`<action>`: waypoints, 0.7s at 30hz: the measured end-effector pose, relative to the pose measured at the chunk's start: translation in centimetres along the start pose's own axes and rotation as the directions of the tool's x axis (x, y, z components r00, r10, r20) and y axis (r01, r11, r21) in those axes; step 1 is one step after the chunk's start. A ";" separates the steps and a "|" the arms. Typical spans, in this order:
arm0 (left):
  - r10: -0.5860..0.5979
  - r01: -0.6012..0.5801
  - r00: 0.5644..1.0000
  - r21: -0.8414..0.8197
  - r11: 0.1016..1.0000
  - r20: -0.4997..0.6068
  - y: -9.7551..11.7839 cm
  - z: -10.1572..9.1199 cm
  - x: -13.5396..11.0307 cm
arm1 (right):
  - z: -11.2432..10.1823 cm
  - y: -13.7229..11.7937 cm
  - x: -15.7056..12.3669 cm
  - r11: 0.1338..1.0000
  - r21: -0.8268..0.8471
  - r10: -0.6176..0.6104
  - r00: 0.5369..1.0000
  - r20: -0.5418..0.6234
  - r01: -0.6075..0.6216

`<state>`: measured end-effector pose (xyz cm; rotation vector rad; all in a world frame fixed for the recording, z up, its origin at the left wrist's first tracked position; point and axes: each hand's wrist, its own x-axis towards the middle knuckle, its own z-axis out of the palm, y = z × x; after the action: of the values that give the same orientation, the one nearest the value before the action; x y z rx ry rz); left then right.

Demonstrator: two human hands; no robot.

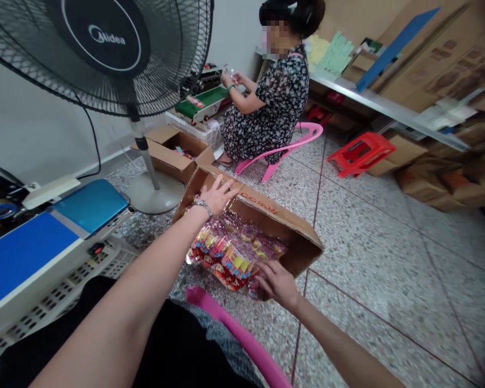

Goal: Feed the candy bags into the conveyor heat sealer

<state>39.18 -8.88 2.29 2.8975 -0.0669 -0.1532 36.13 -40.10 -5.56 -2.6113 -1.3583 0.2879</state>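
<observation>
A brown cardboard box (303,237) lies tilted on the floor in front of me, filled with shiny, colourful printed packets (234,253). My left hand (218,196) rests over its far edge with the fingers spread; a bracelet circles that wrist. At the near right side of the box, my right hand (281,283) touches the outer packets, its fingers apart and slightly bent. Some fingertips are hard to separate from the glossy wrappers.
A standing fan (153,194) rises at the left beside a blue conveyor belt (28,253). Another person (267,97) sits on a pink chair by a green conveyor (208,102). A smaller open carton (178,153), a red stool (361,153) and a pink chair arm (238,334) are nearby.
</observation>
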 end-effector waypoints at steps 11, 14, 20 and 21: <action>-0.011 0.008 0.998 -0.042 0.999 -0.059 0.3 0.4 -0.4 | -10.4 -1.2 9.6 0.920 -0.366 0.001 0.936 -0.352 -0.139; 0.005 -0.012 0.996 -0.069 0.998 -0.093 0.3 -0.2 -0.8 | -10.2 -0.2 12.9 0.879 -0.461 0.059 0.987 -0.150 -0.122; -0.266 0.092 0.898 -0.442 0.892 -0.349 -0.6 2.8 -6.0 | -8.9 1.3 15.3 0.841 -0.524 0.139 0.990 -0.036 -0.137; -0.519 0.238 0.811 -0.657 0.716 -0.272 -0.7 4.4 -7.3 | -8.9 1.6 15.5 0.840 -0.527 0.134 0.990 -0.032 -0.131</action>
<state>31.52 -8.77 -1.38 2.1890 0.5817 0.3600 48.33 -28.93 1.34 -3.1592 -1.4216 -0.0834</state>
